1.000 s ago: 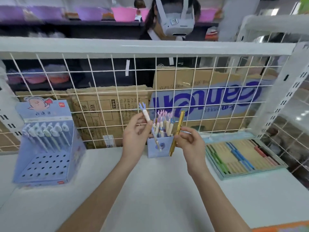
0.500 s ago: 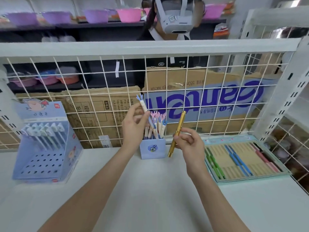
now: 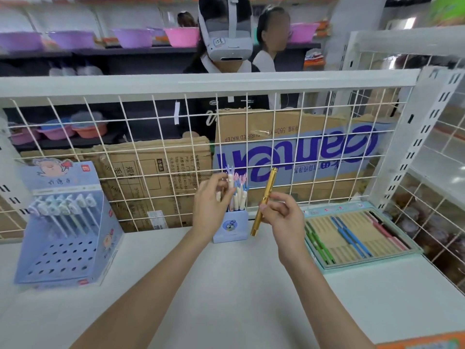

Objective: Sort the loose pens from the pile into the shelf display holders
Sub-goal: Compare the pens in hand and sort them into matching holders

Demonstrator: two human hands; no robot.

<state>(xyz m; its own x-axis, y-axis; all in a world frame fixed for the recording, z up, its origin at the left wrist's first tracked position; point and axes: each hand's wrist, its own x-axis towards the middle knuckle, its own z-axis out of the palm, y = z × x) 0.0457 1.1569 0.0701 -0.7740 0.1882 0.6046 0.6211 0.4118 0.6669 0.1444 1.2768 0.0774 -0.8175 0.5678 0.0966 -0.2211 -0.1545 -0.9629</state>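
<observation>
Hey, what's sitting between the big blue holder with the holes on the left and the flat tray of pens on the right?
In the head view, the small blue pen cup stands between the holder and the tray, with both hands before it.

A small pen holder (image 3: 230, 226) is seen at the middle of the shelf (image 3: 226, 285), set against the wire grid (image 3: 151, 137) at its back. A perforated display stand (image 3: 65, 238) is placed to the left, a flat tray (image 3: 357, 238) of pens to the right. Cardboard boxes (image 3: 297, 152) are stacked behind the grid, and two people are stood beyond them.
</observation>
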